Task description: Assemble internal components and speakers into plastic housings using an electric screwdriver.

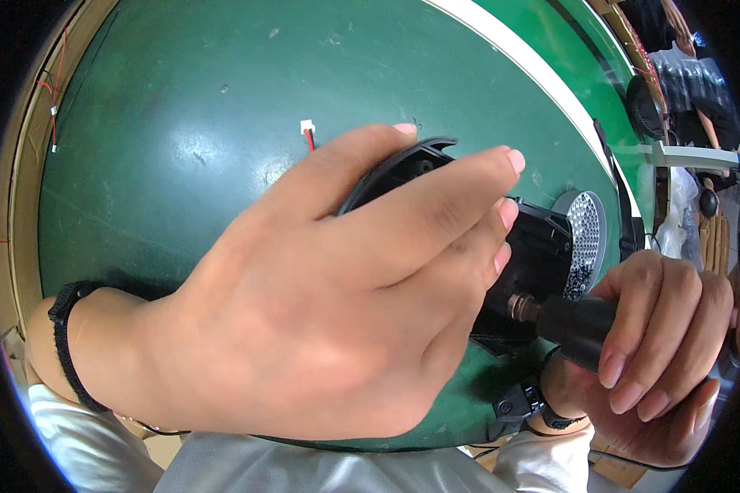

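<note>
My left hand reaches across the middle, fingers wrapped over a black plastic housing and hiding much of it. A curved edge of black plastic rises between thumb and index finger. In my right hand is a black powered screwdriver, gripped round its body. Its metal collar points left at the housing; whether the tip touches is hidden. A small white connector with red and black wires shows beyond my left hand, its wires running behind that hand.
Just right of the housing stands a round grey tray of small screws on the green table. Thin red wires with white connectors hang at the table's left border. Other people and a metal arm appear at upper right.
</note>
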`<state>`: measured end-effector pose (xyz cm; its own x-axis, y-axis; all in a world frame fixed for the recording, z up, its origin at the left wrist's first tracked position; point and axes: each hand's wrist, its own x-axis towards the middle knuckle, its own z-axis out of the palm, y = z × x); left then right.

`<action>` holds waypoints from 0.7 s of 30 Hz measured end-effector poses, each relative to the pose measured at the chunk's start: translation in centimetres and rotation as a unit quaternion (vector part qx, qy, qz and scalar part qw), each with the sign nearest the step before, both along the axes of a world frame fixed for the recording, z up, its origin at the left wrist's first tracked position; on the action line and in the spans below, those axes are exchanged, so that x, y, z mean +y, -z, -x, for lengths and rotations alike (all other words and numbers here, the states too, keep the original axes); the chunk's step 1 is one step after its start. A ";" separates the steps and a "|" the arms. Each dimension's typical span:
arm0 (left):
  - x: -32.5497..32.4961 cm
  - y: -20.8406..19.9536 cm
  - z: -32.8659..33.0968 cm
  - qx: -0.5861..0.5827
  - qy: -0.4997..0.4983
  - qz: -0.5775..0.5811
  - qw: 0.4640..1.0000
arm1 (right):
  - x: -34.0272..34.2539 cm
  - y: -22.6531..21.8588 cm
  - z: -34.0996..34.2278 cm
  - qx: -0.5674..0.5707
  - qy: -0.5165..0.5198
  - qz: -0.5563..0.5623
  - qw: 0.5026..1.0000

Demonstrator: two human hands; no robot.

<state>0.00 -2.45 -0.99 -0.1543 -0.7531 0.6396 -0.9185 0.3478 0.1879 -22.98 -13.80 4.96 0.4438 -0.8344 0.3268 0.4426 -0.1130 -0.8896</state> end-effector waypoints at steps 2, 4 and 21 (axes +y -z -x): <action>-0.1 0.0 0.1 -0.003 0.002 -0.001 1.000 | 0.6 0.6 -4.7 -0.033 -0.056 0.112 0.992; 0.0 0.1 0.0 -0.006 0.001 -0.003 1.000 | 1.1 -0.2 -4.3 0.024 -0.050 0.102 0.993; 0.4 0.7 -0.5 0.000 0.030 -0.033 0.999 | 1.1 0.4 -7.0 0.046 -0.143 0.153 0.977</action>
<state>0.49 -2.02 -1.72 -0.2002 -0.7830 0.5889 -0.8969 0.3884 0.2115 -16.02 -12.69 4.56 0.6836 -0.5411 0.4899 0.4153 -0.2636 -0.8707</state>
